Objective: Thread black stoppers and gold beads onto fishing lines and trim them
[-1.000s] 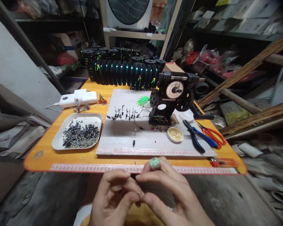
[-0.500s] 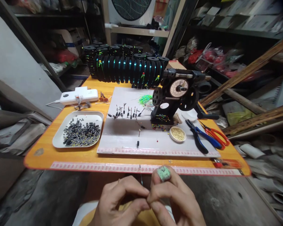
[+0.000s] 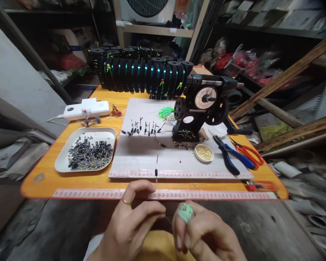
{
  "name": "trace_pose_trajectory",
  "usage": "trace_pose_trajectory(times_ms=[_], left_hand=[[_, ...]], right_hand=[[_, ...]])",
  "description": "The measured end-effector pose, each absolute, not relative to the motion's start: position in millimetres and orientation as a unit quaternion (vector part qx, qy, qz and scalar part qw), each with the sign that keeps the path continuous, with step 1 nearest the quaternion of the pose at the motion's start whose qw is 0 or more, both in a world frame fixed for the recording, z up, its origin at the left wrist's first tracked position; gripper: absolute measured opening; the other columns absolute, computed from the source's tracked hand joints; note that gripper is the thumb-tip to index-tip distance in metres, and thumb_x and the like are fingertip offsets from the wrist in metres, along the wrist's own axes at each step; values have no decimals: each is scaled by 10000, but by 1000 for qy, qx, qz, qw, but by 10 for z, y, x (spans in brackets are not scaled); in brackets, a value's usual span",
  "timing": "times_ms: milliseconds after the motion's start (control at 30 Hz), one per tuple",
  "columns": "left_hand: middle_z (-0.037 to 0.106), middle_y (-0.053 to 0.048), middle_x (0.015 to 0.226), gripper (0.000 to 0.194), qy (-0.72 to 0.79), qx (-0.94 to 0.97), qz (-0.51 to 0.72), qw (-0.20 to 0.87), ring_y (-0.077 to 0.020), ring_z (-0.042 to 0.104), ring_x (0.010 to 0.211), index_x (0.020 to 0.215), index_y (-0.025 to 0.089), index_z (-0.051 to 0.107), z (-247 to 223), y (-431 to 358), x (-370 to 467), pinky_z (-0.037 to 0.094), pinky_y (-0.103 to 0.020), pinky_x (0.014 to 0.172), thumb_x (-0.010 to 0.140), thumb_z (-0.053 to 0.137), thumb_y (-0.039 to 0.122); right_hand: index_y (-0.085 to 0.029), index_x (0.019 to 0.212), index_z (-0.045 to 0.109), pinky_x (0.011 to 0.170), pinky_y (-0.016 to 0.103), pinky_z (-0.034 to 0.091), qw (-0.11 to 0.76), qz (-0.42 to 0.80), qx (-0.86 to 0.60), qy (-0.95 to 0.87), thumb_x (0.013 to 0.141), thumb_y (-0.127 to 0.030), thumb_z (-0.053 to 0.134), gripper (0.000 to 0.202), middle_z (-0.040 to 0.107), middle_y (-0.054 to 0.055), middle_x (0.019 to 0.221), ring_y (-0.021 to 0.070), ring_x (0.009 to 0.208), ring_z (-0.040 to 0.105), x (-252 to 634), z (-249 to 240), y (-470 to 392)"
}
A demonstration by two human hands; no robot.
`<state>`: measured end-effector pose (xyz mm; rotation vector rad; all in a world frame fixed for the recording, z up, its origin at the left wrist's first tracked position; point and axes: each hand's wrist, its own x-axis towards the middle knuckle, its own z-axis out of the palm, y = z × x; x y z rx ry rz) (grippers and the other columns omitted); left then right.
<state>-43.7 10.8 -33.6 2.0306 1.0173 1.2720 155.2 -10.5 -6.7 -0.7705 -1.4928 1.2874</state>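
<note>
Near the table's front edge, my left hand (image 3: 134,221) wears a ring; its index finger is raised and bent, and other fingertips are pressed together, perhaps on a thin line too fine to make out. My right hand (image 3: 206,232), with green tape (image 3: 186,212) round one finger, is closed in a pinch just to the right; what it holds is hidden. Beyond my left fingertips a small black cylinder (image 3: 156,173) hangs upright over the front of the white board (image 3: 136,156), with a small thin piece (image 3: 157,158) above it.
A white tray (image 3: 59,159) of black pieces stands left. Behind are a winding machine (image 3: 190,123) and black spools (image 3: 143,76). A dish of gold beads (image 3: 204,153), blue pliers (image 3: 240,157) and red-handled pliers (image 3: 251,156) lie right. A power strip (image 3: 87,110) sits back left.
My hands have moved apart, the left one up and leftward with its index finger lifted. The black cylinder sits slightly lower and nearer the board's front edge. The camera view has shifted a little.
</note>
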Motion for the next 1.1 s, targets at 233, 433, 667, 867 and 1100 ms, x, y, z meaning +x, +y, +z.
trace_pose_trajectory(times_ms=[233, 433, 667, 867, 1100], left_hand=[[763, -32, 785, 182, 394, 548, 539, 504, -165, 727, 736, 826, 241, 777, -287, 20, -255, 590, -204, 668, 823, 715, 71], [741, -18, 662, 128, 438, 300, 560, 636, -146, 698, 608, 705, 203, 776, -173, -51, -149, 589, -201, 573, 657, 893, 180], [756, 2, 616, 227, 441, 257, 571, 643, -121, 710, 578, 697, 193, 743, -102, -57, -109, 581, -152, 567, 585, 941, 185], [765, 14, 644, 231, 431, 277, 572, 640, -114, 719, 610, 726, 206, 740, -109, -63, -115, 593, -149, 615, 604, 930, 154], [785, 23, 768, 246, 385, 419, 550, 611, -134, 751, 694, 910, 258, 740, -221, -36, -278, 622, -181, 663, 754, 821, 86]], right_hand=[[-231, 897, 648, 471, 179, 400, 458, 589, -463, -478, 891, -365, 697, 143, 540, -24, 704, 93, 560, 489, 1441, -45, -119], [-218, 860, 542, 485, 159, 339, 461, 626, -486, -399, 844, -470, 742, 323, 495, -60, 671, 58, 546, 397, 1342, 28, -126], [-220, 856, 524, 462, 161, 324, 445, 632, -478, -417, 864, -495, 712, 333, 520, -40, 701, 63, 555, 407, 1341, 19, -133], [-218, 853, 523, 456, 161, 327, 427, 639, -481, -422, 853, -523, 716, 362, 522, -34, 708, 60, 556, 434, 1349, 30, -119], [-216, 846, 486, 488, 170, 396, 385, 674, -487, -399, 836, -569, 715, 422, 520, -43, 708, 56, 549, 479, 1385, 49, -105]])
